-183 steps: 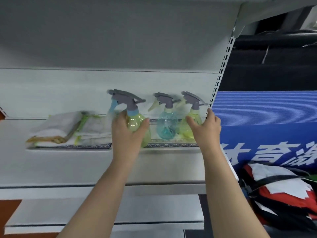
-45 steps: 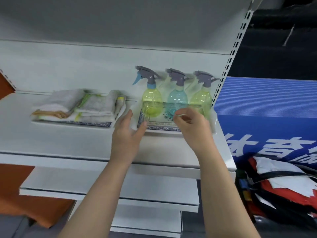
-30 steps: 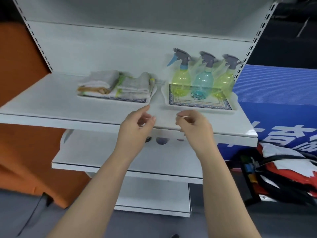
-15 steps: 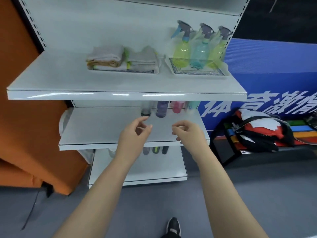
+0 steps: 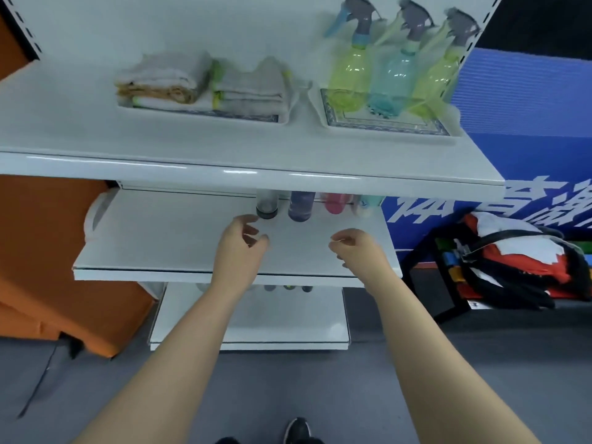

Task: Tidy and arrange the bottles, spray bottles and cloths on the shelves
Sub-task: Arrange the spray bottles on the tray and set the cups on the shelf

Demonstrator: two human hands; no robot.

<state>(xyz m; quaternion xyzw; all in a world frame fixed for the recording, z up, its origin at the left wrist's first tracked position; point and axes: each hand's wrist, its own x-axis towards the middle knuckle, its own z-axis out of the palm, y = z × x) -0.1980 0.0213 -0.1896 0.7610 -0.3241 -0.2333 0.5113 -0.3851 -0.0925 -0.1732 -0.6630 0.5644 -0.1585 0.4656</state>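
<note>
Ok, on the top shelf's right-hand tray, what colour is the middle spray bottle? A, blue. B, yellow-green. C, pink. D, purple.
A: the middle spray bottle has a clear blue body, and stands on the tray between the yellow-green left spray bottle and the yellow-green right spray bottle.

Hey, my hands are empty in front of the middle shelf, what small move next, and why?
Probably reach the left hand forward to the grey bottle; it stands nearest that hand, at the left end of the bottle row at the back of the middle shelf, and the hand holds nothing.
</note>
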